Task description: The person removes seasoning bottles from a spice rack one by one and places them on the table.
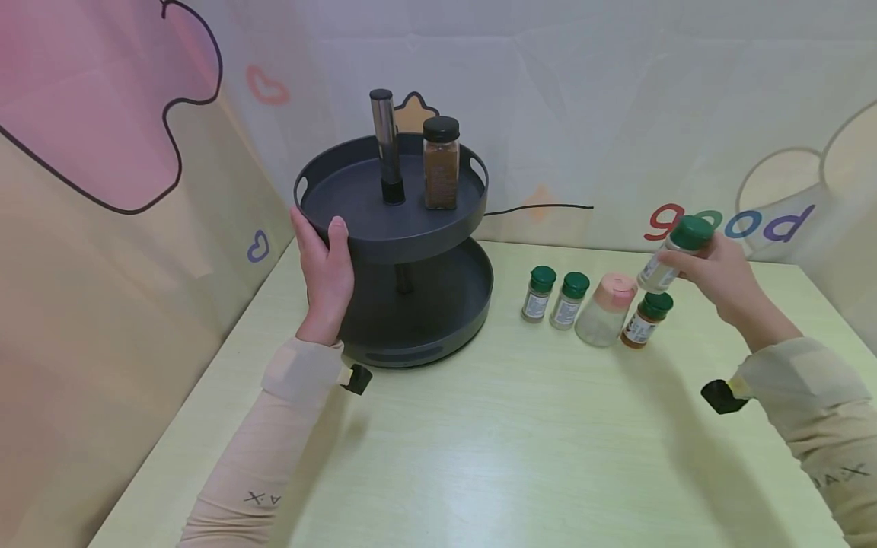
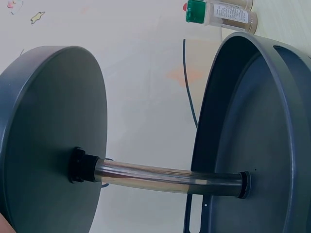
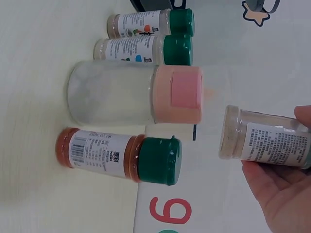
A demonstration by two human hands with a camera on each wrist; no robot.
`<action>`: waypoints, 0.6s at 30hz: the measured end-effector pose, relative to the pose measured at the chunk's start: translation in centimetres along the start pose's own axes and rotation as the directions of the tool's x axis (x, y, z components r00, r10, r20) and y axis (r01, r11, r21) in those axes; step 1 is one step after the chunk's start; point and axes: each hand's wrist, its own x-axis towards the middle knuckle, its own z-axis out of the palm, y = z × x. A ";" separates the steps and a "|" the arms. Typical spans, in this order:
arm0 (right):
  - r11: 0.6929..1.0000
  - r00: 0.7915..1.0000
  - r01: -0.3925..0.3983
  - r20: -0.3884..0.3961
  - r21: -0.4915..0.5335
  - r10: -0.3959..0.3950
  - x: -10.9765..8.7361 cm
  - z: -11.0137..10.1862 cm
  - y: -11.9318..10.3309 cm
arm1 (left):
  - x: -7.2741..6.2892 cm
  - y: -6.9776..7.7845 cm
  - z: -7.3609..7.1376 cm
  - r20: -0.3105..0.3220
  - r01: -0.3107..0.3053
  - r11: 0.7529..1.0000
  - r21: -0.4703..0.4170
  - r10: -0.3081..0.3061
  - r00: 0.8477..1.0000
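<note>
My right hand (image 1: 733, 278) pinches a green-capped spice jar (image 3: 274, 138) between thumb and fingers, lifted above the other jars. A row stands below and left of it: two green-capped spice jars (image 1: 539, 295) (image 1: 569, 302), a glass jar with a pink lid (image 1: 603, 316) and a red-brown spice jar (image 1: 642, 323). On the left, a dark two-tier round rack (image 1: 404, 251) stands on the table. My left hand (image 1: 327, 278) touches the outer wall of its upper tray, thumb and finger extended. A square black-capped jar (image 1: 441, 167) of brown spice sits on that tray, beside the metal post (image 1: 385, 144).
The pale table (image 1: 438, 457) meets a light printed backdrop (image 1: 582, 114) behind the rack and jars. The rack's lower tray (image 2: 262, 136) holds nothing in view. A side wall (image 1: 192, 304) rises along the table's left edge.
</note>
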 end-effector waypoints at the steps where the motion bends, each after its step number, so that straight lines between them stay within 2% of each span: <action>1: 1.000 1.000 -0.011 -0.003 0.003 0.011 0.0 -0.1 0.1 | 0.0 0.0 0.0 0.000 0.001 1.000 0.001 -0.001 1.000; 18: 0.995 0.989 -0.102 -0.109 -0.018 0.100 -0.1 -0.8 1.8 | 0.0 0.0 0.0 0.000 -0.007 1.000 0.001 0.007 1.000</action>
